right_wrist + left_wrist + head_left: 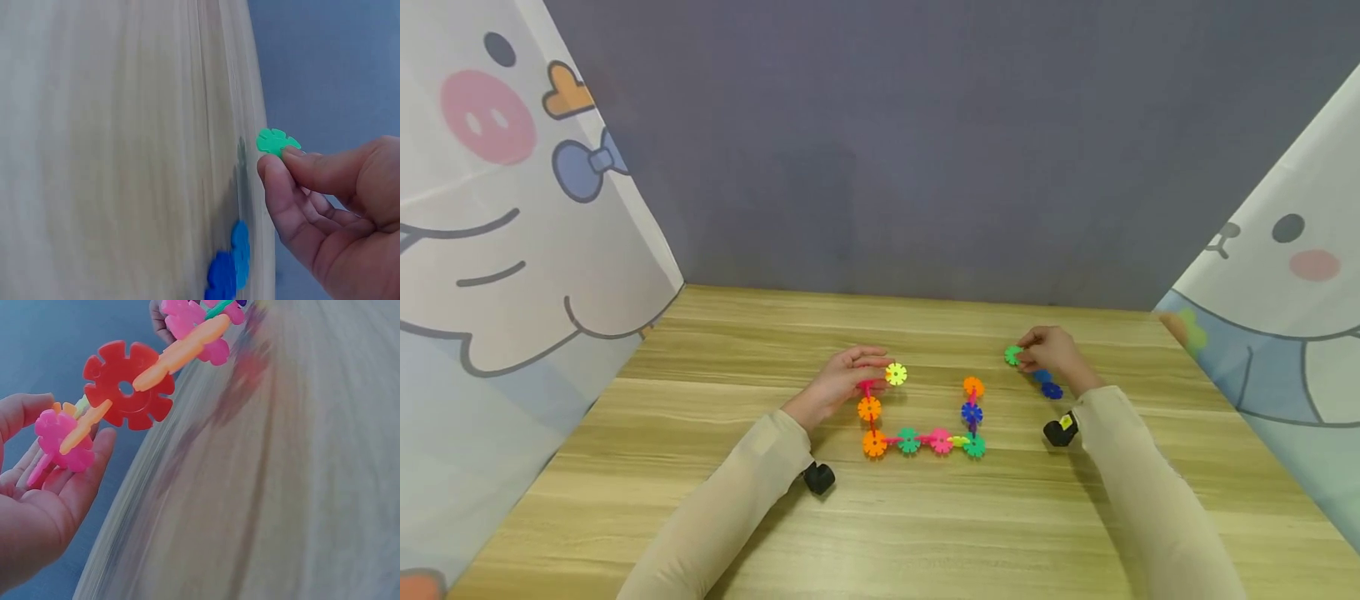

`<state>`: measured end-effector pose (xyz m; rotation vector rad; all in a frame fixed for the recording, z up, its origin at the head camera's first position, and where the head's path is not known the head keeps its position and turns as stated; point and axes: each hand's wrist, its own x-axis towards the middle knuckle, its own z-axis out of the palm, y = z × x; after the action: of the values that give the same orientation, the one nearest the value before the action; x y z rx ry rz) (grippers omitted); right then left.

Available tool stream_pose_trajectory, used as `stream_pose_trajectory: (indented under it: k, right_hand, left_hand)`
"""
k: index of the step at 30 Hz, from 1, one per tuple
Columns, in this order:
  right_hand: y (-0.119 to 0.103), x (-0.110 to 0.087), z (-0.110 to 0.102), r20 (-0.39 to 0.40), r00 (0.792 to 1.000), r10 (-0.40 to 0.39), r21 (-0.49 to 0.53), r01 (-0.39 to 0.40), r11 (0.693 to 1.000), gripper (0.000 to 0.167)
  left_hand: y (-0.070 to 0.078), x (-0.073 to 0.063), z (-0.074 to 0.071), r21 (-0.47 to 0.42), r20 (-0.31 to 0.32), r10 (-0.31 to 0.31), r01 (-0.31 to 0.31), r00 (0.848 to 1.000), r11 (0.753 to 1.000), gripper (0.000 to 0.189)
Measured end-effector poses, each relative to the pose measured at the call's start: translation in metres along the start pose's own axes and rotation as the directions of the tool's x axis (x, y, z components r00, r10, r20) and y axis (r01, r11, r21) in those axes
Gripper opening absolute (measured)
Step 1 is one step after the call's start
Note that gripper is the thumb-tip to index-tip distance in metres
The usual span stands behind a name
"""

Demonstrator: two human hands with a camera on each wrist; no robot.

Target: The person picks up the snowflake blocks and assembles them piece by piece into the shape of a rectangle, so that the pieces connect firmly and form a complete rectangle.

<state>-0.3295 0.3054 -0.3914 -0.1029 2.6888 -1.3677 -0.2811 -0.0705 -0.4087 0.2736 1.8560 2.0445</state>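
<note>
A U-shaped chain of slotted plastic snowflake discs (pixel 874 443) in orange, pink, green, blue and yellow is in the middle of the head view. My left hand (pixel 842 383) holds its upper left end, beside a yellow disc (pixel 896 374). In the left wrist view, thumb and fingers sit around a pink disc (pixel 62 437), with a red disc (pixel 128 387) just beyond. Farther right, my right hand (pixel 1051 348) pinches a loose green disc (pixel 275 141) between thumb and forefinger, raised over the table.
Below the right hand, a dark blue disc (pixel 1052 391) and a lighter blue disc (pixel 240 247) lie on the wooden table (pixel 925 533). A grey partition (pixel 910 167) stands behind the table, with cartoon-printed cloths (pixel 490 250) at both sides. Black wrist cameras (pixel 819 478) hang at both sleeves.
</note>
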Motion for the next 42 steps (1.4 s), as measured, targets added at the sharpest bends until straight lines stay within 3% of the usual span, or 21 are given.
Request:
stream_pose_trajectory:
  k: [9,26,42]
  right_hand:
    - [-0.015,-0.007,0.015,-0.041,0.999,-0.032,0.069,0.035,0.997,0.021]
    - [-0.049,-0.017,0.049,0.044,0.991,-0.123,0.097,0.119,0.988,0.012]
    - [-0.068,-0.027,0.074,0.036,0.969,-0.243,0.092,0.239,0.967,0.006]
  left_hand:
    - [0.000,0.003,0.000,-0.027,-0.014,0.000,-0.001,1.000,1.000,0.047]
    - [0.002,0.001,0.001,-0.024,-0.014,-0.007,0.007,1.000,1.000,0.047]
    - [0.002,0.002,0.004,0.002,-0.006,-0.003,0.003,1.000,1.000,0.047]
